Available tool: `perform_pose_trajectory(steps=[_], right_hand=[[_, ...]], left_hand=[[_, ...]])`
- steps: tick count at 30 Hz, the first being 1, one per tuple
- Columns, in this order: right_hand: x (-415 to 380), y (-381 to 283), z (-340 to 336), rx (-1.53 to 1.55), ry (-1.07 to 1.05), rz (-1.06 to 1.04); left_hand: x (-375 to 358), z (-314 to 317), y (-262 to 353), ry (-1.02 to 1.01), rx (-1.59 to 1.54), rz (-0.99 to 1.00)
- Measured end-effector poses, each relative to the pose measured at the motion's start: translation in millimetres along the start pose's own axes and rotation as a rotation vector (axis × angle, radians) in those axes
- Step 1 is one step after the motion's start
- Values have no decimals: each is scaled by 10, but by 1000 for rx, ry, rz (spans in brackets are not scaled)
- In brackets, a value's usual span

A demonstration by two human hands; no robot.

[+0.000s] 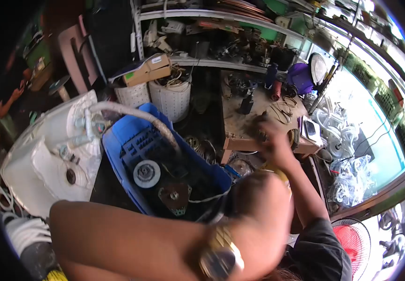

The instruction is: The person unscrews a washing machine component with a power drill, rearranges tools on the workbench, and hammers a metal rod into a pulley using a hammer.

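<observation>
My left hand, with a gold watch on its wrist, is in the foreground at lower right of centre, strongly blurred. Its fingers and anything in them cannot be made out. Farther out, my right hand reaches to the front edge of the wooden table, also smeared by motion. Dark blurred shapes lie at its fingertips, and whether it grips one is unclear. Left of my hands is a blue crate that holds a round white part and a brown plate-like part.
A white appliance tub with a grey hose stands at left. Perforated white drums and a cardboard box are behind the crate. Loaded metal shelves line the back. A red fan is at lower right. Another person's hand shows far left.
</observation>
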State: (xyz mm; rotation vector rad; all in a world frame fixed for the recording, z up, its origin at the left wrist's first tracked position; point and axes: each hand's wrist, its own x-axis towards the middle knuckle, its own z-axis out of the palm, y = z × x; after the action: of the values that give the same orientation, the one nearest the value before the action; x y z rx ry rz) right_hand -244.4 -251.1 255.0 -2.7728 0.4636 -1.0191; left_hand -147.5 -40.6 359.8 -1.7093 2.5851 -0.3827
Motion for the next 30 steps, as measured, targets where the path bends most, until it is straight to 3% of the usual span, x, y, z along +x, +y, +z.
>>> perform_pose_trajectory(steps=[2, 4, 5, 8, 11, 14, 18, 22, 28, 30], right_hand=[[252, 28, 273, -122, -469, -163], [268, 99, 741, -72, -730, -160], [308, 48, 858, -73, -817, -198], [356, -22, 1137, -107, -983, -256], [202, 128, 1481, -64, -1050, -327], [144, 151, 1461, 17, -1329, -212], [136, 257, 1292, 120, -1232, -202], [289, 465, 1203, 136, -1085, -108], [494, 738, 1116, 54, -1088, -70], [502, 787, 1142, 65, -1080, -99]], left_hand=[[153, 381, -341, -139, -66, 102], [195, 691, -867, -134, -134, 146], [281, 850, -1082, -320, -86, 43], [355, 1524, -1902, -547, -75, -113], [337, 2406, -2794, -539, -113, -279], [481, 2745, -3271, -554, 41, -497], [824, 3184, -3787, -388, 3, -587], [1067, 3726, -3883, -269, -133, -746], [730, 4667, -3102, 293, -197, -834], [569, 4656, -2816, 230, -243, -902]])
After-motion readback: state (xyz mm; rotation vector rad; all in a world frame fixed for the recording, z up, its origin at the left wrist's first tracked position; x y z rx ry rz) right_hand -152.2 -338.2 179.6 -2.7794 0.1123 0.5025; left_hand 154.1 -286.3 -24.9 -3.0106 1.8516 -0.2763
